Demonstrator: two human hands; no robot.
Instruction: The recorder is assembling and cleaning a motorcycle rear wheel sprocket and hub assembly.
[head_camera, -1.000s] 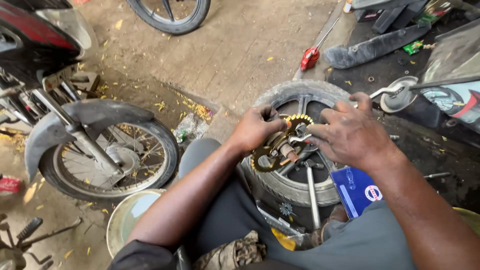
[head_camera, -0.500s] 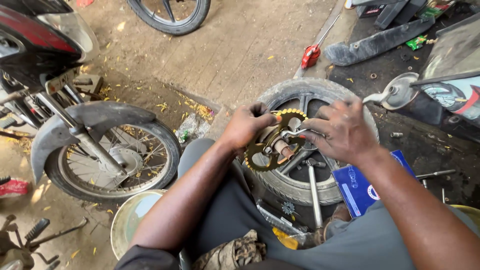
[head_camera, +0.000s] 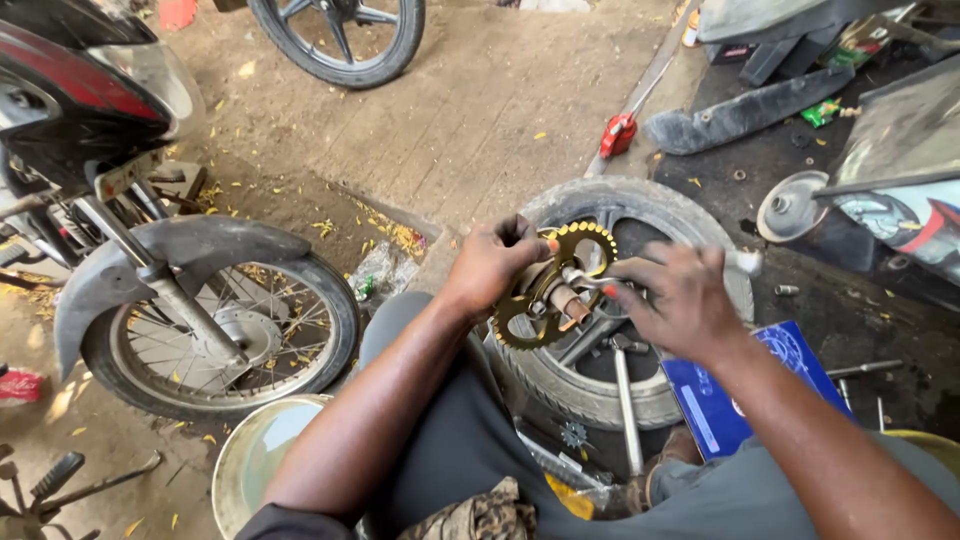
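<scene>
A gold toothed sprocket (head_camera: 590, 238) with a hub in its middle is lifted above a black motorcycle wheel (head_camera: 640, 205) lying flat on the ground. My left hand (head_camera: 495, 262) grips the sprocket's left rim. My right hand (head_camera: 680, 298) holds a silver wrench (head_camera: 745, 260) whose head sits on the sprocket's hub. The wheel's tyre and spokes show beneath both hands, between my knees.
A motorcycle's front wheel and grey mudguard (head_camera: 190, 250) stand at the left. A pale metal bowl (head_camera: 255, 455) lies near my left knee. A blue box (head_camera: 735, 395) sits at the right, with loose tools, a small sprocket (head_camera: 574, 434) and a red-handled tool (head_camera: 618, 133) around.
The sprocket has been tilted up and turned more toward me. My right hand has shifted lower right, with the wrench now reaching the hub.
</scene>
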